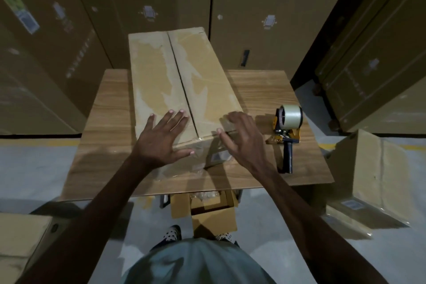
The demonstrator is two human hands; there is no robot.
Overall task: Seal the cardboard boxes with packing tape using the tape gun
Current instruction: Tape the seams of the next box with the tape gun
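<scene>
Stacked cartons wall in a wooden worktop (110,108). The cardboard box (182,90) lies lengthwise on it, centre seam untaped. Risk: flaps springing apart once pressure lifts. Left hand (161,136) presses flat, grip wide. Right hand (242,136) rests loosely curled at the near edge, apparently holding nothing. Tape gun (287,131) stands unheld just beside.

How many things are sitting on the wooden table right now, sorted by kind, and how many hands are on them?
Cardboard boxes on the wooden table: 1, the long cardboard box with its centre seam untaped.
Tape guns: 1, the tape gun lying to the right of the box, untouched.
Hands on the box: 2, left hand flat, right hand at the near edge.
Total: 4
</scene>
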